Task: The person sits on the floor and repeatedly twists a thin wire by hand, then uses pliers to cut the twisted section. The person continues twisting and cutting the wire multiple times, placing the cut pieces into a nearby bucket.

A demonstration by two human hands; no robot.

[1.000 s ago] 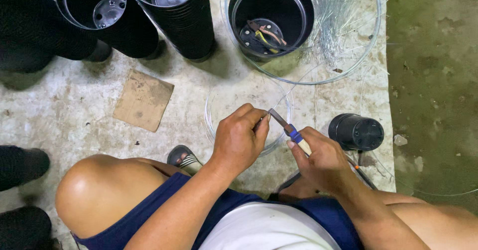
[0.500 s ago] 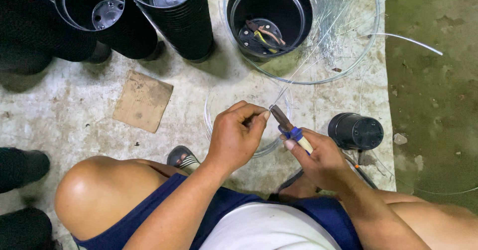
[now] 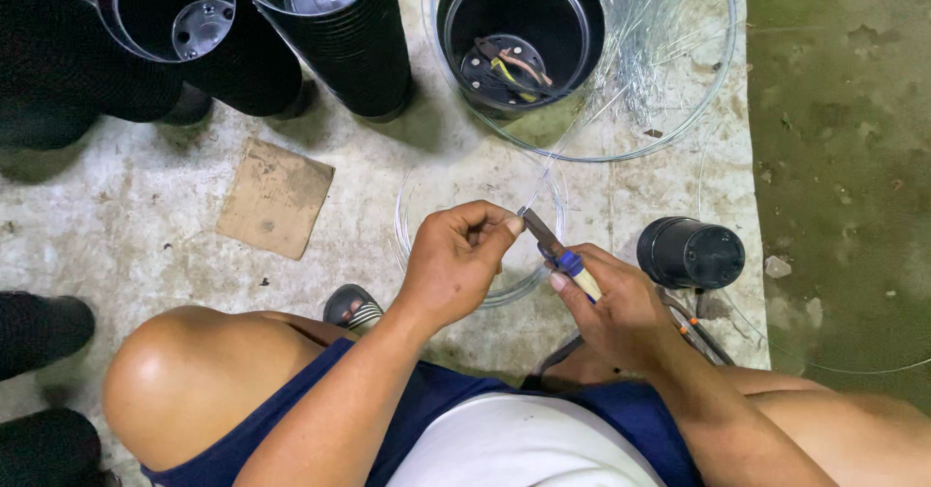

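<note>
Pinching thin wire, curled left hand; right hand closed around pliers.

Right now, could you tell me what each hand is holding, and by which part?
Right hand grips pliers by the handles; left hand pinches thin wire at the plier tip.

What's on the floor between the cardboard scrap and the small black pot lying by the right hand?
In the head view, a small wire coil lies between the cardboard scrap and small black pot, with both hands over it.
</note>
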